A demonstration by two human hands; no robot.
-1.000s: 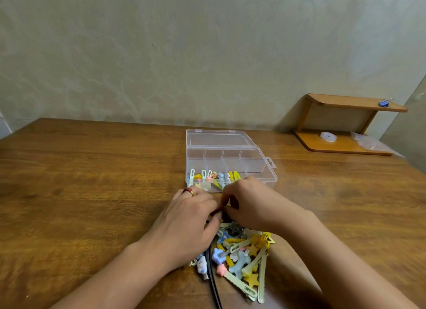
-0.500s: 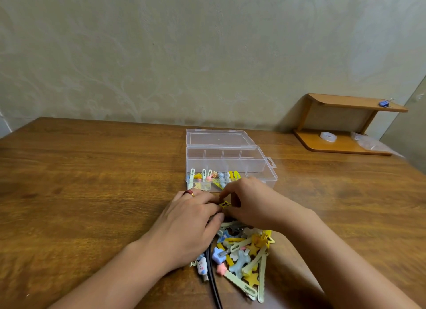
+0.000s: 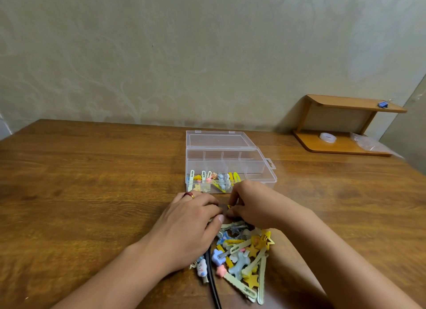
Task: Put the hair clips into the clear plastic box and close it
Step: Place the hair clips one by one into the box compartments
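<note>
Pinching yellow star clip [image 3: 229, 206], both hands.

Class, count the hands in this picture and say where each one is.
2. The left hand lies over the clip pile's far edge; the right hand, beside it, pinches a yellow clip before the clear plastic box. None hidden.

Nothing to read here: no words, labels, brand marks or numbers show anywhere in view. The clear plastic box [image 3: 227, 161] carries no print or sticker, the hair clips [image 3: 242, 255] show only shapes and colours, and the desk [image 3: 92, 193] bears bare wood grain. The wall's pattern is swirls, not lettering. The small things on the wooden shelf [image 3: 341, 145] are too tiny to show any writing.
</note>
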